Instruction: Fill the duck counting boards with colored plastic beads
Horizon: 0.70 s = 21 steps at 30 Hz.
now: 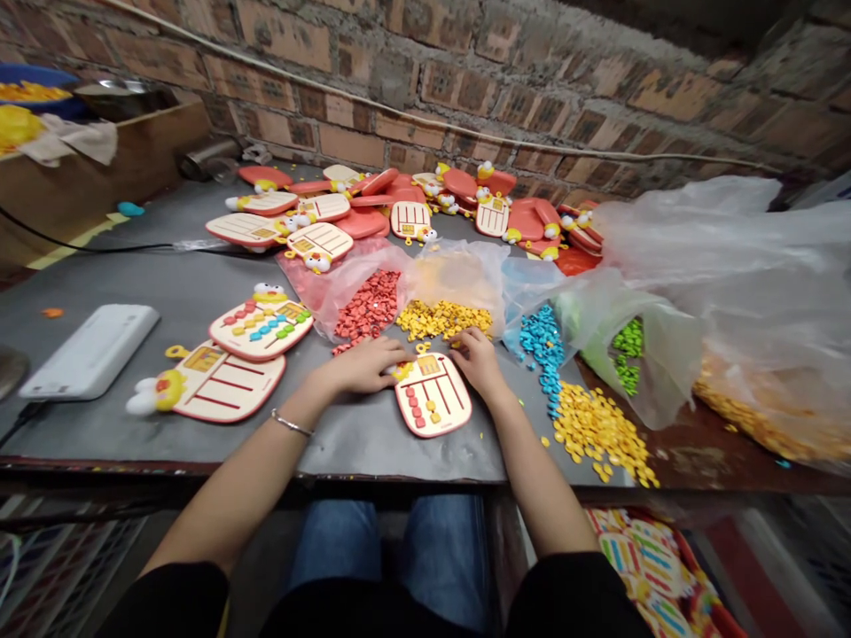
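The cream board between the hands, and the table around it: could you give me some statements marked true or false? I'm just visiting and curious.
1. The cream board with a red rim lies between the left hand and the right hand. True.
2. Every piece on it is blue. False: it carries small red pieces and small yellow pieces.
3. A shiny silver bracelet is worn on the left arm. True.
4. A white rectangular case lies on the grey tabletop. True.
5. The board lies to the left of that case. False: it lies to its right.
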Each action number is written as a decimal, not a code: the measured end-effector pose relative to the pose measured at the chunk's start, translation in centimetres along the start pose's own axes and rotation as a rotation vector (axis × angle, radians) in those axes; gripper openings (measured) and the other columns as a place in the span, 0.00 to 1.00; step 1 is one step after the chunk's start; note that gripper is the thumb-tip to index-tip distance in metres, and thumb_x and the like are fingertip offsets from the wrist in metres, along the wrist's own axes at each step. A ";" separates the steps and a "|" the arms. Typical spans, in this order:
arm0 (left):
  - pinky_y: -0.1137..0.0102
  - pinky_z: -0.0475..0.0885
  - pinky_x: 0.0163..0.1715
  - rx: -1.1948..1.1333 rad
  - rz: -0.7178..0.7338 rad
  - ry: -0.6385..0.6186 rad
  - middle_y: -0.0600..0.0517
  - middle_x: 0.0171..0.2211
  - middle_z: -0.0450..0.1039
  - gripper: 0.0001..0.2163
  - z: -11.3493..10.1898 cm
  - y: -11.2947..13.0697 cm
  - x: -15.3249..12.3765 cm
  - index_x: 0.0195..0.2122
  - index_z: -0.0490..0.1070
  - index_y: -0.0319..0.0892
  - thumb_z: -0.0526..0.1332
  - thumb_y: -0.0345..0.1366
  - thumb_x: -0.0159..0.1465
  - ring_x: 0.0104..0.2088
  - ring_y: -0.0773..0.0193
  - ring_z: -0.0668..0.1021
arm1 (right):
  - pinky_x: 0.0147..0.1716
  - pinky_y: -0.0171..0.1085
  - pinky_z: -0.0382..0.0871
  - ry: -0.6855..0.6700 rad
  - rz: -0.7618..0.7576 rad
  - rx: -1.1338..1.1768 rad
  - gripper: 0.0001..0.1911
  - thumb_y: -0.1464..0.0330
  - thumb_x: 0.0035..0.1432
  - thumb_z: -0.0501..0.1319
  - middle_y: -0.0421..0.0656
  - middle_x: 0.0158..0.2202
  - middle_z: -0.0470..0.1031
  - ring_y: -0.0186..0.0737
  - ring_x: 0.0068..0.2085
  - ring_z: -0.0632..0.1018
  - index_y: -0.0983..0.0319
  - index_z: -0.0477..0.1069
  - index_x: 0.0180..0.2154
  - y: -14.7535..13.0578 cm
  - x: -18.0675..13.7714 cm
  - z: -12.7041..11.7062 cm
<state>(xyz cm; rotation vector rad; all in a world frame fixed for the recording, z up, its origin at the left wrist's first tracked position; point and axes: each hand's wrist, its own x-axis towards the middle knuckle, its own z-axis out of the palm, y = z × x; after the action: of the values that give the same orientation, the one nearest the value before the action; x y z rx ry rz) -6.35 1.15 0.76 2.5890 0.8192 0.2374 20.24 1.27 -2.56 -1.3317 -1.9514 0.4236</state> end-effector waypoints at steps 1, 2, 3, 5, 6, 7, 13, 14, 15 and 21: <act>0.65 0.64 0.47 0.000 -0.001 -0.001 0.49 0.52 0.69 0.20 0.0 0.0 0.0 0.58 0.65 0.49 0.57 0.37 0.64 0.48 0.57 0.72 | 0.34 0.40 0.71 0.017 0.011 0.036 0.05 0.71 0.56 0.59 0.46 0.36 0.70 0.42 0.36 0.74 0.62 0.73 0.34 -0.1 0.0 -0.3; 0.65 0.64 0.47 -0.001 -0.002 -0.002 0.48 0.52 0.69 0.20 0.0 0.0 0.0 0.58 0.65 0.49 0.57 0.37 0.64 0.47 0.57 0.72 | 0.34 0.40 0.71 0.020 0.018 0.085 0.05 0.70 0.56 0.59 0.46 0.36 0.70 0.42 0.36 0.74 0.62 0.73 0.34 -0.4 0.0 -0.5; 0.65 0.64 0.47 -0.001 -0.002 -0.002 0.48 0.52 0.69 0.20 0.0 -0.1 0.0 0.58 0.65 0.49 0.57 0.37 0.64 0.47 0.57 0.72 | 0.34 0.39 0.71 0.006 0.021 0.140 0.04 0.70 0.57 0.59 0.46 0.37 0.71 0.43 0.38 0.74 0.62 0.72 0.35 -0.6 0.0 -0.8; 0.65 0.64 0.47 -0.008 0.003 -0.001 0.48 0.52 0.69 0.20 0.0 -0.1 0.1 0.58 0.65 0.48 0.56 0.36 0.64 0.47 0.57 0.72 | 0.35 0.38 0.71 -0.054 0.012 0.227 0.04 0.68 0.58 0.60 0.46 0.39 0.72 0.42 0.40 0.75 0.61 0.72 0.36 -1.3 0.0 -1.2; 0.65 0.64 0.47 -0.014 0.008 -0.002 0.48 0.52 0.69 0.20 0.1 -0.1 0.1 0.59 0.64 0.48 0.56 0.36 0.65 0.47 0.57 0.72 | 0.36 0.38 0.71 -0.093 -0.002 0.235 0.04 0.68 0.58 0.60 0.46 0.39 0.73 0.42 0.41 0.75 0.61 0.73 0.36 -1.6 0.0 -1.3; 0.65 0.64 0.47 -0.020 0.011 -0.005 0.48 0.51 0.69 0.20 0.1 -0.2 0.1 0.59 0.64 0.49 0.56 0.37 0.65 0.48 0.57 0.71 | 0.36 0.38 0.70 -0.135 -0.025 0.222 0.04 0.68 0.59 0.60 0.45 0.38 0.73 0.41 0.40 0.75 0.61 0.73 0.35 -1.9 -0.1 -1.3; 0.65 0.64 0.48 -0.012 -0.002 -0.015 0.48 0.51 0.69 0.21 0.2 -0.4 0.0 0.59 0.63 0.49 0.57 0.38 0.65 0.47 0.57 0.71 | 0.40 0.40 0.65 -0.222 -0.144 0.056 0.02 0.72 0.57 0.62 0.44 0.33 0.75 0.41 0.38 0.73 0.62 0.73 0.31 -2.2 0.1 -1.0; 0.65 0.64 0.48 -0.010 -0.002 -0.014 0.48 0.51 0.69 0.21 0.2 -0.5 0.0 0.59 0.64 0.49 0.57 0.38 0.65 0.47 0.57 0.71 | 0.40 0.40 0.64 -0.226 -0.143 0.035 0.03 0.72 0.57 0.62 0.44 0.32 0.75 0.42 0.38 0.73 0.62 0.73 0.30 -2.2 0.1 -1.1; 0.65 0.64 0.47 -0.007 -0.002 -0.013 0.48 0.51 0.69 0.21 0.3 -0.5 0.0 0.59 0.64 0.49 0.58 0.38 0.65 0.47 0.57 0.71 | 0.40 0.40 0.64 -0.239 -0.142 0.018 0.03 0.72 0.57 0.63 0.44 0.32 0.74 0.42 0.38 0.73 0.62 0.73 0.30 -2.1 0.2 -1.3; 0.65 0.64 0.46 0.007 -0.012 -0.010 0.49 0.50 0.69 0.20 0.2 -0.6 0.0 0.59 0.64 0.49 0.58 0.38 0.65 0.48 0.57 0.72 | 0.35 0.36 0.64 -0.477 -0.091 0.146 0.03 0.69 0.57 0.63 0.43 0.32 0.75 0.39 0.34 0.72 0.62 0.75 0.33 -2.2 0.2 -3.2</act>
<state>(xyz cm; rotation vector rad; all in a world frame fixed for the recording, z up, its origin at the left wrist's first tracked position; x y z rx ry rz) -6.57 1.49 0.31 2.5889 0.8332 0.2187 21.05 0.17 1.06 -1.1132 -2.3008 0.8853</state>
